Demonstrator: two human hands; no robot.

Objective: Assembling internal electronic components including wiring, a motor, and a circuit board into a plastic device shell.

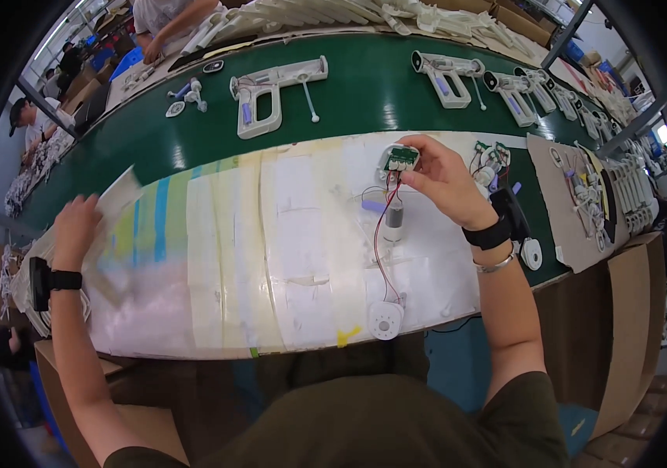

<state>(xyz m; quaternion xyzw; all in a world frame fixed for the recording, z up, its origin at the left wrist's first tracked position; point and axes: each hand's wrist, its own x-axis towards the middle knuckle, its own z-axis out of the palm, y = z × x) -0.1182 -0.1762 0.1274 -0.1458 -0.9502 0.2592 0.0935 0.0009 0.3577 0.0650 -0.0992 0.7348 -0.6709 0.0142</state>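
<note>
My right hand (446,181) pinches a green circuit board (401,158) seated in a white plastic part, above the right half of the work board. Red and dark wires run down from it to a small round white speaker-like piece (385,320) at the near edge. Under the circuit board lie a grey-and-white motor (394,221) and a purple cylindrical cell (375,205). At the far left, my left hand (76,230) is closed on a white plastic housing half (120,195), smeared by motion, beside a stack of similar white shells (35,300).
A taped work board (302,234) lies before me, beyond it a green conveyor belt (193,148) with several part-built gun-shaped white housings (259,105). On the right are wired boards (493,160) and a cardboard sheet (575,203) with parts. A co-worker's arm (173,27) reaches in at the back.
</note>
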